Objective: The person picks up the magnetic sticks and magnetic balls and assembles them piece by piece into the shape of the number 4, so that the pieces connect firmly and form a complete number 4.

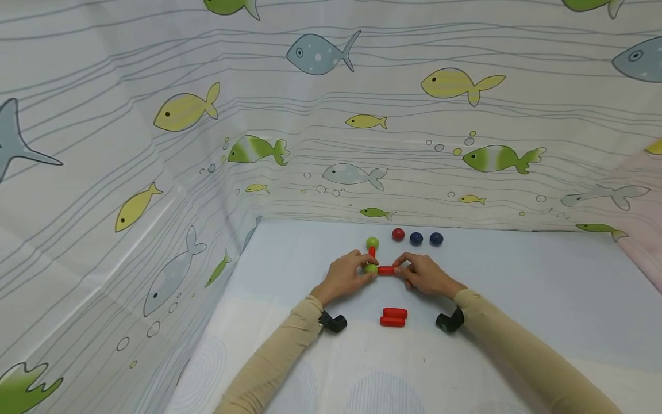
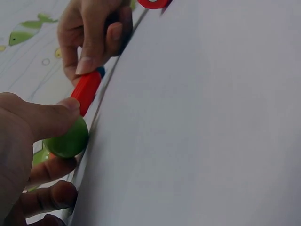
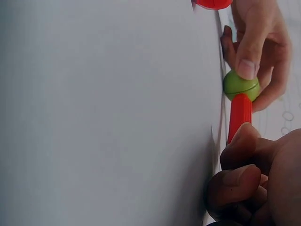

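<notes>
My left hand (image 1: 343,277) pinches a green ball (image 1: 370,268) between thumb and fingers. From its right side a short red rod (image 1: 385,270) points toward my right hand (image 1: 428,275), which grips the rod's far end by the fingertips. In the right wrist view the rod (image 3: 240,115) meets the grooved green ball (image 3: 241,86) end-on. A second red rod (image 1: 372,252) runs away from the held ball, and another green ball (image 1: 372,243) sits at its far end. Left-hand fingers partly cover the join between that rod and the near ball.
Beyond the hands, a red ball (image 1: 398,234) and two dark blue balls, one blue ball (image 1: 416,238) beside the other (image 1: 437,238), stand in a row. Two loose red rods (image 1: 394,317) lie side by side nearer me on the white table (image 1: 517,299). Fish-patterned sheets (image 1: 289,115) hang behind and left.
</notes>
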The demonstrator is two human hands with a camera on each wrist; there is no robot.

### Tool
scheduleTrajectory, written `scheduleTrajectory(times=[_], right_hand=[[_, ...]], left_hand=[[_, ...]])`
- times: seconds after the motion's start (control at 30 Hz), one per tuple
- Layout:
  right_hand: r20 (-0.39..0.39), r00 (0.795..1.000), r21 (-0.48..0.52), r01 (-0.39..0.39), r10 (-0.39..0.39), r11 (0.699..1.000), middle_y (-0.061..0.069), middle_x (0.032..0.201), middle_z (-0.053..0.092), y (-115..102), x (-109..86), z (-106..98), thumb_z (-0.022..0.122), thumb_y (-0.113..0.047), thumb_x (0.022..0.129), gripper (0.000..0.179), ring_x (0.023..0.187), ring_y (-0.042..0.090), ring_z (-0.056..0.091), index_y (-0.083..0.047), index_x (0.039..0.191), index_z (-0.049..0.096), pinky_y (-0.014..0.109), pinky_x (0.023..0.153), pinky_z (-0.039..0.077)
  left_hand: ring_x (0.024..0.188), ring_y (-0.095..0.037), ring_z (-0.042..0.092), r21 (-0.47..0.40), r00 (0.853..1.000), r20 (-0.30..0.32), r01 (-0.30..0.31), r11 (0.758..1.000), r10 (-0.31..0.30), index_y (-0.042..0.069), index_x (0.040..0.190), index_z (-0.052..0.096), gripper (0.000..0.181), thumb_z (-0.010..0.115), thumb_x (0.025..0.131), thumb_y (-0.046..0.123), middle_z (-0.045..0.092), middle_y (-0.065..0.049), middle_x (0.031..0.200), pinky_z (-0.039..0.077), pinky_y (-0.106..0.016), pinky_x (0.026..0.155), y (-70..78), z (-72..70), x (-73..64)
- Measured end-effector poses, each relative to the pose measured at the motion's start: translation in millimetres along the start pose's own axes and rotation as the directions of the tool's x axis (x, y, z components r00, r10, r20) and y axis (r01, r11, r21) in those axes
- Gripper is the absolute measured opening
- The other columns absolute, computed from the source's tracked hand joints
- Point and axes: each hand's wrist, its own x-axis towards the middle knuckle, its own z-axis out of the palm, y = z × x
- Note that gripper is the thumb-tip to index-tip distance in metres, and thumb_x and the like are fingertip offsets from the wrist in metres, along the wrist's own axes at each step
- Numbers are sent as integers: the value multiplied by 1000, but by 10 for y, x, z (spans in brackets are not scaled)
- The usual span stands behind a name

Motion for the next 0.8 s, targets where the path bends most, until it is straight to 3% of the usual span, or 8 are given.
scheduleTrajectory(times=[0.27,0.8], right_hand=[[-3,1000,20,-3,3,1000,-1,66,62,-5,-20,42,65,-23,107,26,62,13,57,-6,126,64,27,66,44],[-35,999,54,19,-18,998,-3,63,60,-84,-113,113,64,-19,107,20,61,14,58,-8,124,63,26,67,43]], left_hand=[[97,-19,69,-32,1000,-22,-2,999,1,24,123,75,30,80,96,34,68,-2,106,50,-29,74,-9,2,-44],[93,-15,68,-58,997,-68,-31,998,27,24,122,76,31,82,94,36,67,1,103,47,-26,72,-66,74,-96]])
